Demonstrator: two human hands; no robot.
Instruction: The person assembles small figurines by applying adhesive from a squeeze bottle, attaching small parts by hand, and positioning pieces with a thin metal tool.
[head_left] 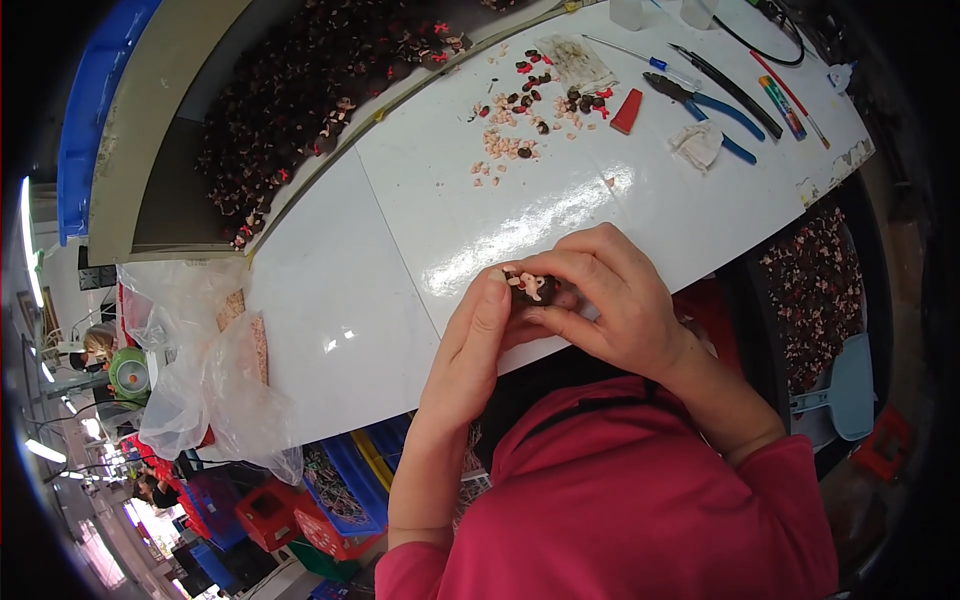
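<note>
Between both hands, just above the near edge of the white table (330, 310), I hold a small toy figure (532, 285) with dark brown and pale pink parts. My left hand (478, 330) grips its left side, the thumb pressed against it. From the right, the fingers and thumb of my right hand (615, 300) close around it, hiding much of it. Farther out on the table lie loose pale pink pieces (505, 143) and several small dark brown and red parts (580, 103).
A large bin of dark figures (290, 110) stands at the far left. Blue-handled pliers (705, 110), a red wedge-shaped piece (626, 111), a screwdriver (628, 53) and a crumpled cloth (697, 145) lie at the right. Clear plastic bags (205, 370) hang over the left edge.
</note>
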